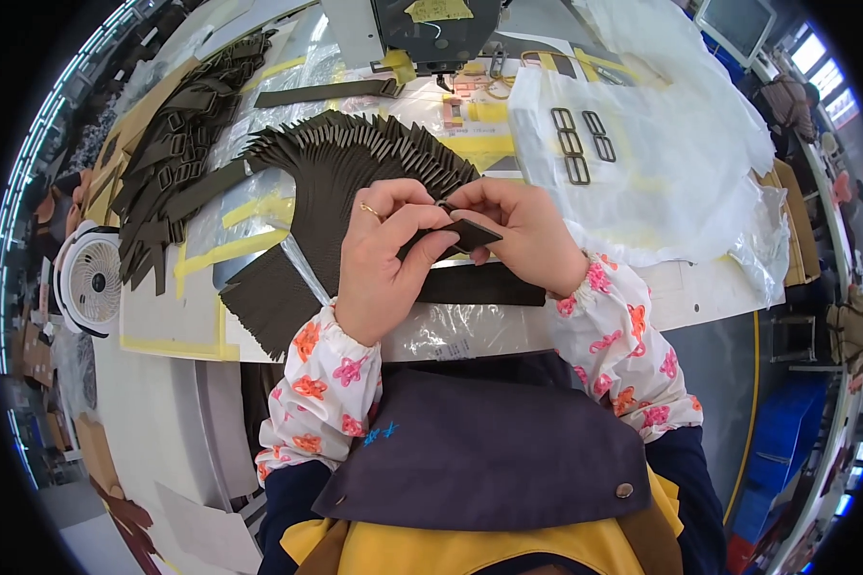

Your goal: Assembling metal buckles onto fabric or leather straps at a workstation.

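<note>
My left hand and my right hand meet over the middle of the table's near side. Between their fingertips they pinch a dark olive strap, whose flat end points right. A small dark buckle seems to sit at the pinch, largely covered by fingers. Below the hands, a dark band lies along the table edge; whether it belongs to the held strap I cannot tell. A fanned stack of dark straps spreads behind and left of my left hand.
Ahead stands a sewing machine head. A single strap with a buckle lies left of it. Buckled straps heap at the far left. Several loose slide buckles rest on white sheeting. A white fan stands left.
</note>
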`<state>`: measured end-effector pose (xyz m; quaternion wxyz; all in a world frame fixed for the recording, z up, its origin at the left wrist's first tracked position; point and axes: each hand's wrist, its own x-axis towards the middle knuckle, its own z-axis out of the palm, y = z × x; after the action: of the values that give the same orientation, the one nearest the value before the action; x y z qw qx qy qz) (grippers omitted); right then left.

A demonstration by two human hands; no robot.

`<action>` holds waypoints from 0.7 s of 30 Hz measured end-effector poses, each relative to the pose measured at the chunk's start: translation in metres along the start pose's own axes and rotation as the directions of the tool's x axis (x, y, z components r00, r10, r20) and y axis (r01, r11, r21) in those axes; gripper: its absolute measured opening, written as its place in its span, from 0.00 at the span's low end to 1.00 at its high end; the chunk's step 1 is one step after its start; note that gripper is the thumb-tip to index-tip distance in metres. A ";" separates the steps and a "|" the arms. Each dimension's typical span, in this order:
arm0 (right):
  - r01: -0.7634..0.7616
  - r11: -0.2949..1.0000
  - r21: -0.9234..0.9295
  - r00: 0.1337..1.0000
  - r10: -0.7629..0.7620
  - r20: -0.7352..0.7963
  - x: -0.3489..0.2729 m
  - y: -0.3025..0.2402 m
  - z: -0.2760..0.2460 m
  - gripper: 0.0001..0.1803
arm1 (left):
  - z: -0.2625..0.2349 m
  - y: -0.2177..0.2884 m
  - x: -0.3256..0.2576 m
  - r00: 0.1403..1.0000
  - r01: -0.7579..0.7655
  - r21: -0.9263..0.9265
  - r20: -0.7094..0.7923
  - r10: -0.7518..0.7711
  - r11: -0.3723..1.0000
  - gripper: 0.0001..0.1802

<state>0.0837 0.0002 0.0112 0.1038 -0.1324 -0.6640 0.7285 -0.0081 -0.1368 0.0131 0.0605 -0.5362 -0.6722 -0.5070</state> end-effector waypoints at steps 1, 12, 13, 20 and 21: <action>0.048 0.993 -0.107 0.999 -0.048 0.003 0.003 0.005 0.000 0.06 | -0.001 0.001 -0.001 0.999 -0.040 -0.028 0.011 0.040 0.999 0.07; 0.002 0.975 -0.224 0.996 0.017 0.083 0.014 0.023 0.012 0.07 | -0.012 -0.018 -0.019 0.927 0.333 0.054 0.162 -0.337 0.941 0.05; 0.000 0.974 -0.226 0.997 0.017 0.074 0.011 0.025 0.012 0.07 | -0.010 -0.019 -0.018 0.921 0.339 0.027 0.193 -0.338 0.940 0.05; 0.029 0.998 -0.052 0.986 -0.020 0.166 -0.002 0.012 -0.003 0.05 | 0.002 -0.014 -0.020 0.888 0.460 -0.394 0.192 -0.418 0.796 0.18; 0.036 0.997 -0.063 0.989 -0.027 0.148 -0.002 0.008 -0.009 0.05 | -0.001 -0.011 -0.017 0.853 0.507 -0.326 0.323 -0.410 0.798 0.16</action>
<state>0.0889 0.0071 0.0030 0.0619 -0.0713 -0.6952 0.7126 -0.0098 -0.1484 -0.0038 -0.2560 -0.4130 -0.6668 -0.5650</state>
